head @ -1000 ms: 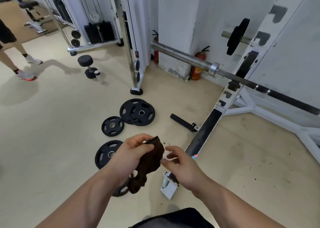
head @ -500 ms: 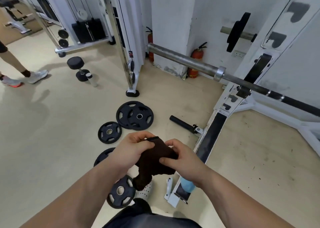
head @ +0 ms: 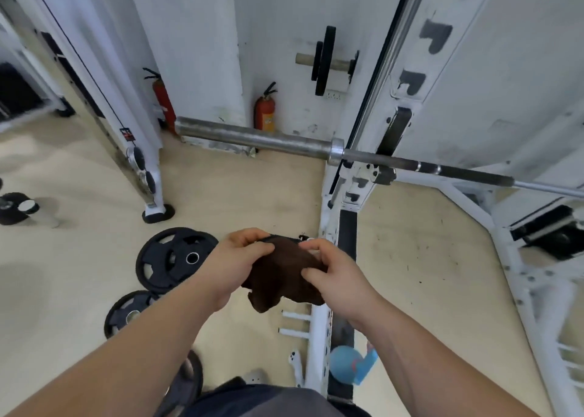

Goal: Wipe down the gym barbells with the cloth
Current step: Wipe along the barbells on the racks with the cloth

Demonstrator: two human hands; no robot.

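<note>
A dark brown cloth [head: 281, 274] is bunched between both hands at mid-frame. My left hand [head: 234, 261] grips its left side and my right hand [head: 335, 274] pinches its right side. A steel barbell [head: 252, 136] rests across the white rack [head: 350, 189] beyond my hands, its bare sleeve pointing left and its dark shaft [head: 467, 171] running off to the right. The cloth is well short of the bar and does not touch it.
Black weight plates [head: 172, 258] lie on the beige floor to the left, another [head: 128, 310] nearer me. Two red fire extinguishers [head: 265, 111] stand by the white wall. A plate [head: 325, 60] hangs on a wall peg. A blue object [head: 350, 364] sits by the rack base.
I have stepped closer to the rack, so the barbell looks nearer and more level. My right hand, open and apart a second ago, has closed on the cloth.
</note>
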